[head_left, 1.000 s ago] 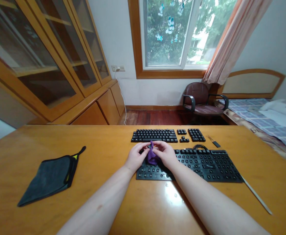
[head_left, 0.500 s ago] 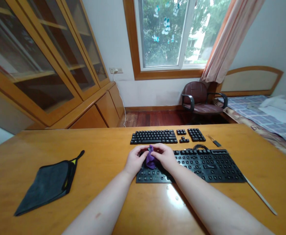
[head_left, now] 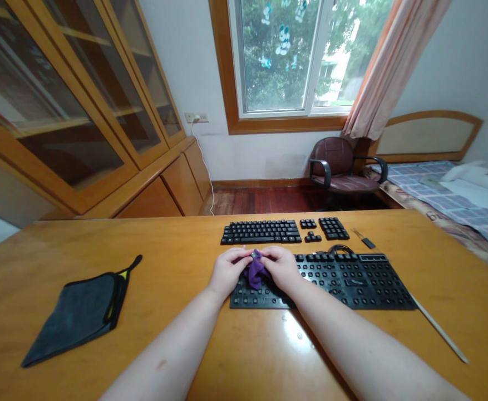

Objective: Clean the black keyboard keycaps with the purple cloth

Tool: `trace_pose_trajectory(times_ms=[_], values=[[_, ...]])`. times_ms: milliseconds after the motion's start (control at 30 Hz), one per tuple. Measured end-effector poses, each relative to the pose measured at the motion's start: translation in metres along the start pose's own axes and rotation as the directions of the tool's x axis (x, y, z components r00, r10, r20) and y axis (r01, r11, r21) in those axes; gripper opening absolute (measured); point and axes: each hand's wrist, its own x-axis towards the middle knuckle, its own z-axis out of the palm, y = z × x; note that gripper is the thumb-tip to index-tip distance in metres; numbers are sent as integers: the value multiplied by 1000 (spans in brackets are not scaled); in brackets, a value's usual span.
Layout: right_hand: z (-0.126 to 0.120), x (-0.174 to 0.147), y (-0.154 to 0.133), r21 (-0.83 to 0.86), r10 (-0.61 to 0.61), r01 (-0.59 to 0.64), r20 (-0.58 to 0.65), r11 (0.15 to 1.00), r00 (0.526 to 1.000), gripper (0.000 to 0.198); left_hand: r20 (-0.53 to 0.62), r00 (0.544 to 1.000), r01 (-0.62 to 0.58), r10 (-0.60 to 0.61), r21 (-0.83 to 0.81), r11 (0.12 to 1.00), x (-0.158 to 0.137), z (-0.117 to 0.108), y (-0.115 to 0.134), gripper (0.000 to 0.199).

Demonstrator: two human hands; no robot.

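Purple cloth (head_left: 255, 274): in the head view, bunched between both hands above the left part of the keyboard, its lower folds hanging toward 6 o'clock; contact with the keys below, cannot tell. Directions run from this cloth, 12 being away from the person.
Small piece (head_left: 254, 254): greyish, at the cloth's top between the fingertips; too small to tell what.
Left hand (head_left: 227, 271): at 9 o'clock, thumb and fingers pinching the cloth.
Right hand (head_left: 280, 268): at 3 o'clock, likewise pinching it.
Keyboard (head_left: 344, 285): black, caps off most of it, stretching toward 3 o'clock; cable (head_left: 340, 249) bundled at its far edge.
Keycaps (head_left: 261, 231): black, the long block at 12 o'clock, smaller groups near 2, the number pad (head_left: 334, 228) among them.
Puller (head_left: 369, 243): between 2 and 3 o'clock, prongs aimed toward 10 or 11.
Stick (head_left: 440, 331): pale, thin, between 3 and 4 o'clock, one end just beside the keyboard's near corner.
Grey cloth (head_left: 80, 303): folded, between 8 and 9 o'clock, well apart, loop toward 1.
Surface (head_left: 164, 239): wooden, under everything above.
Chair (head_left: 338, 167): beyond, at 1 o'clock.
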Motion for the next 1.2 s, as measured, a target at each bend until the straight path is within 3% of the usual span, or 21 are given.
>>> trace_pose_trajectory(times_ms=[167,367,467,633,867,1200], values=[[0,0,-1,-70,-11,9,-27,997,1000,11,-15,1000,12,-12,-5,1000,1,1,0,15],[-1,1,-4,-100,-104,109,60,989,993,27,-32,999,30,-31,-44,999,1,2,2,17],[-3,0,-5,-137,-127,134,55,981,990,21,-11,999,41,-42,-45,998,0,2,5,17],[-3,-1,-7,-152,-108,106,-5,983,994,13,0,1000,23,-23,-13,1000,0,0,4,18],[-1,0,-7,-146,-100,102,20,984,995,15,3,999,-38,38,-33,999,2,2,0,22],[-3,2,-4,-63,-65,63,-18,996,998,19,132,985,-114,110,19,993,0,-2,3,27]])
